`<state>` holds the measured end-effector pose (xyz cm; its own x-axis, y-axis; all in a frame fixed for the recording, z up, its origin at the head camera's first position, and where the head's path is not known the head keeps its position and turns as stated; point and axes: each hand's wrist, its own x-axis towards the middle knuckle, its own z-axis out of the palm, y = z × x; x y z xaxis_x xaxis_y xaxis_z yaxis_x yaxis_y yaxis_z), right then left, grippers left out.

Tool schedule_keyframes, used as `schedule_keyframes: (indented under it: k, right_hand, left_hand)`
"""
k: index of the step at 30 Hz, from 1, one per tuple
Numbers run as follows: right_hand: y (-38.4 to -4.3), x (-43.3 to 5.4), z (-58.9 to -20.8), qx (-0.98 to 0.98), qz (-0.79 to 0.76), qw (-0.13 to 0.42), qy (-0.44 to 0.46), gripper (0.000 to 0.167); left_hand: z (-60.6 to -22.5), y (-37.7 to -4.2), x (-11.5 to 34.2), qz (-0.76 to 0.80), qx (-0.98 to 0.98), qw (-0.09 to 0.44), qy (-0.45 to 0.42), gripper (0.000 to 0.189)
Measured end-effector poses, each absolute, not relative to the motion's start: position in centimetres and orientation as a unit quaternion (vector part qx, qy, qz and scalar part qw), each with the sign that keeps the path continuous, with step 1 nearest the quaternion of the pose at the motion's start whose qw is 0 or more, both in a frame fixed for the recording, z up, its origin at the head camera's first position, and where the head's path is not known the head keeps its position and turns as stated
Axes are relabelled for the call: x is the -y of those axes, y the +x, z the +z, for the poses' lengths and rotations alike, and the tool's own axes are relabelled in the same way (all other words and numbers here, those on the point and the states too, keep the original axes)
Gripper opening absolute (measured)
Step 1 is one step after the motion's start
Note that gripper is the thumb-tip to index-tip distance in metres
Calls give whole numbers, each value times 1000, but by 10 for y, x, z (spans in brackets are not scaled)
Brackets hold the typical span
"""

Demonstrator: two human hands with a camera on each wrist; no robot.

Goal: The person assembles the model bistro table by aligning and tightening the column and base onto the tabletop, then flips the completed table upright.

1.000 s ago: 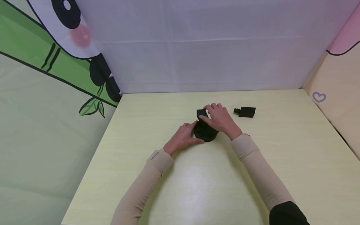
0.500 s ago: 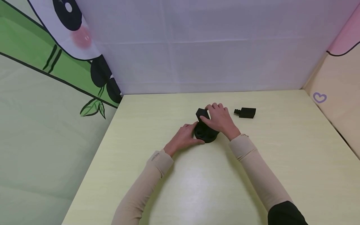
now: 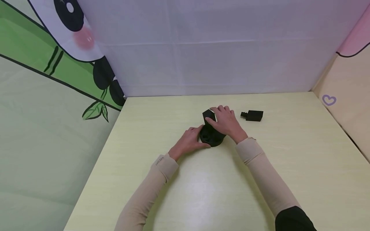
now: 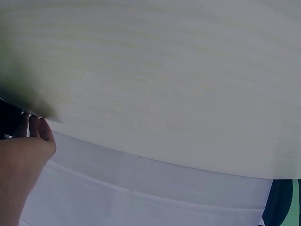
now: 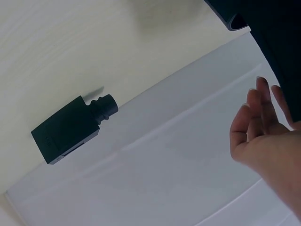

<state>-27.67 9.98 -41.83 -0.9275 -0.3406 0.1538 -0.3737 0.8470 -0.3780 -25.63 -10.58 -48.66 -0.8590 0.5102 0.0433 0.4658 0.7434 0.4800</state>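
A black round base [image 3: 212, 140] sits on the table, and a black angular block [image 3: 207, 115] stands at its far side. My left hand [image 3: 189, 141] holds the base's left side between thumb and fingers. With thumb and fingers my right hand [image 3: 226, 124] grips the block, covering its right side and the place where the two parts meet. In the right wrist view, dark parts [image 5: 284, 42] fill the top right corner beside the right hand [image 5: 261, 136]. Only a sliver of dark object shows by the left hand [image 4: 26, 157] in the left wrist view.
A second black block [image 3: 254, 115] with a ribbed round stub lies on the table to the right. The pale wooden table [image 3: 190, 199] ends at a lilac cloth wall [image 3: 216, 67]. Printed cloth panels rise at both sides.
Under my right hand the block has turned, so a corner now faces up where a flat edge showed. My left hand and the base stay in place.
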Motion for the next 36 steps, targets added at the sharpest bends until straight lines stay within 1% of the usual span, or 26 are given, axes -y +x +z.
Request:
schedule_keyframes:
  k: [4, 7, 12, 15, 19, 26, 31, 36]
  right_hand:
    - [-276, -98, -419, 963, 206, 48, 169, 55]
    - [-276, -98, -418, 963, 210, 56, 156, 57]
    - [-277, -100, -417, 959, 213, 37, 186, 62]
    - [-277, -101, -417, 958, 209, 24, 196, 59]
    - [-276, -102, -417, 960, 214, 31, 177, 55]
    - [-277, -108, -417, 956, 226, 28, 184, 59]
    - [-278, -112, -418, 957, 227, 44, 177, 51]
    - [-277, -114, -419, 957, 236, 50, 163, 52]
  left_hand:
    - [-487, -256, 106, 245, -933, 48, 259, 95]
    - [-487, -256, 107, 245, -933, 48, 259, 95]
    - [-487, -256, 107, 246, -933, 49, 257, 96]
    - [-486, -255, 107, 246, -933, 50, 258, 96]
    - [-485, -254, 106, 247, -933, 50, 255, 96]
    - [-486, -254, 106, 244, -936, 57, 248, 98]
    - [-486, -255, 106, 245, -936, 56, 247, 98]
    - [-486, -256, 106, 239, -938, 56, 246, 99]
